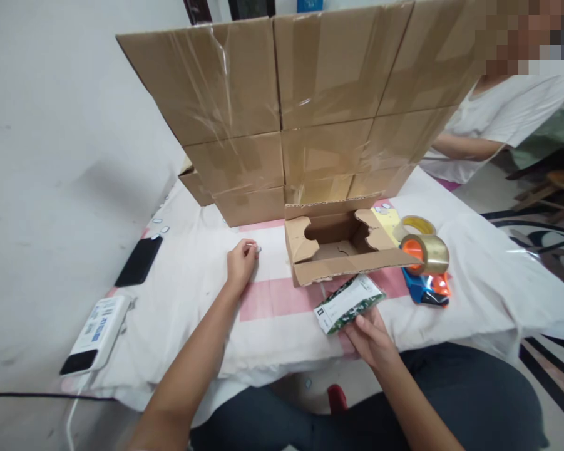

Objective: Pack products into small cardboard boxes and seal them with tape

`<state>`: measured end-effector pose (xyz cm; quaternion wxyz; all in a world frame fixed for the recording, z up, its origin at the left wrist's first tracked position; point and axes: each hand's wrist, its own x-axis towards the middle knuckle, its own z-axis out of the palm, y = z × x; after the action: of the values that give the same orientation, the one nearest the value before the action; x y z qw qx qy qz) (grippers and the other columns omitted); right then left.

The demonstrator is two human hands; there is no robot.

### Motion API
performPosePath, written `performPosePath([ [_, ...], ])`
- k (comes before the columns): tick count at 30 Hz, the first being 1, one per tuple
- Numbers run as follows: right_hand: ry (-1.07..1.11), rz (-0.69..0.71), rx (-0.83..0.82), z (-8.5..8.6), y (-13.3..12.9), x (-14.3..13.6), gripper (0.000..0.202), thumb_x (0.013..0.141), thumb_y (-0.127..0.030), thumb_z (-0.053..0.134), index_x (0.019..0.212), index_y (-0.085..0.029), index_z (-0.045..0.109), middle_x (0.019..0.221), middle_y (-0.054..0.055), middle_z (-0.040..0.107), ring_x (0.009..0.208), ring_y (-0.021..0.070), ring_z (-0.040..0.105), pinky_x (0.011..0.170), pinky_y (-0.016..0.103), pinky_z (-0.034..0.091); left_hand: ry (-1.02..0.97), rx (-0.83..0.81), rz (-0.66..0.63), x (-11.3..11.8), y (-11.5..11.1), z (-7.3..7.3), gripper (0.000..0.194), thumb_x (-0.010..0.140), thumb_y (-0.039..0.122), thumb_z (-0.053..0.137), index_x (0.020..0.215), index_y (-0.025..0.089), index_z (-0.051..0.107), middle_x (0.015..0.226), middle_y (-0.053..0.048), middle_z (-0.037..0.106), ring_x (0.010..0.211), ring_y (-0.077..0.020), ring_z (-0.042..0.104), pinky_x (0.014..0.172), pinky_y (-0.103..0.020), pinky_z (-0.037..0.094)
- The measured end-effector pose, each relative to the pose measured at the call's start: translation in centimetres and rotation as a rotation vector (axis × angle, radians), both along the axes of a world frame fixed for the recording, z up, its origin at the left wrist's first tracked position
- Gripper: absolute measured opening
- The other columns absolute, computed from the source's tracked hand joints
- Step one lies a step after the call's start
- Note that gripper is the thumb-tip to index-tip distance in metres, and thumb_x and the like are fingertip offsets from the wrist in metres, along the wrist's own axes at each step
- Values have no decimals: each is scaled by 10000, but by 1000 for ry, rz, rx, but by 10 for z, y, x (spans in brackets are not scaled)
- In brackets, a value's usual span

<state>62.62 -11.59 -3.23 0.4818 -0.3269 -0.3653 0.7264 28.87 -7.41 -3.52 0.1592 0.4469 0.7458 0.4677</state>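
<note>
Holds a flat dark-green patterned packet (352, 302) in the right hand (370, 335), gripping the near edge with the thumb over it and the other fingers partly hidden beneath. Shows a white label on top; lies slantwise over the near side of the table, just before the open cardboard box (357, 264). Cannot tell whether it touches the front flap. Rests the left hand (241, 268) on the white-and-pink tablecloth (275, 300), left of the box, pinching a tiny pale piece (258, 249) between nearly closed thumb and index fingertips; too small to identify.

Gapes upward, in the case of the box, with notched side flaps bent inward. Just right of it: a blue-and-orange tape dispenser (427, 288) with a roll of packing tape (432, 254), a second tape roll (420, 225) behind, and a yellow sheet (385, 219). Behind the box, rising high: a wall of taped cartons (326, 69). Along the left edge: a black smartphone (139, 261) and a white device (98, 329) with a dark panel. Beyond, at right: a person in a white shirt (507, 116).
</note>
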Motion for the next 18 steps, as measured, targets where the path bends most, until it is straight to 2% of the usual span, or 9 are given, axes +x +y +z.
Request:
performPosePath([
  [5, 1, 6, 22, -13, -2, 5, 647, 763, -544, 769, 1333, -350, 532, 1203, 101, 710, 1059, 323, 703, 940, 598, 548, -1, -15, -36, -4, 2, -4, 234, 870, 380, 532, 976, 208, 651, 655, 10, 686, 685, -186, 667, 755, -301, 490],
  [9, -1, -36, 42, -22, -2, 7, 631, 785, -620, 717, 1339, -380, 536, 1245, 83, 694, 1102, 313, 684, 946, 575, 545, 2, -14, -39, -7, 3, -5, 240, 852, 374, 533, 945, 199, 669, 745, -23, 721, 715, -192, 674, 754, -304, 507],
  [13, 21, -31, -12, -15, -1, 7, 681, 704, -554, 821, 1305, -346, 575, 1176, 92, 711, 1034, 297, 700, 915, 520, 566, 55, -2, -13, -8, 3, -5, 192, 812, 367, 583, 850, 215, 695, 901, -49, 745, 808, -207, 670, 829, -323, 498],
  [18, -10, 17, 54, -4, -4, 1, 805, 655, -545, 857, 1357, -350, 516, 1141, 80, 699, 1024, 287, 688, 924, 503, 560, 39, 21, 55, -11, 4, -7, 207, 825, 367, 580, 911, 216, 693, 915, -54, 738, 803, -208, 666, 831, -335, 494],
])
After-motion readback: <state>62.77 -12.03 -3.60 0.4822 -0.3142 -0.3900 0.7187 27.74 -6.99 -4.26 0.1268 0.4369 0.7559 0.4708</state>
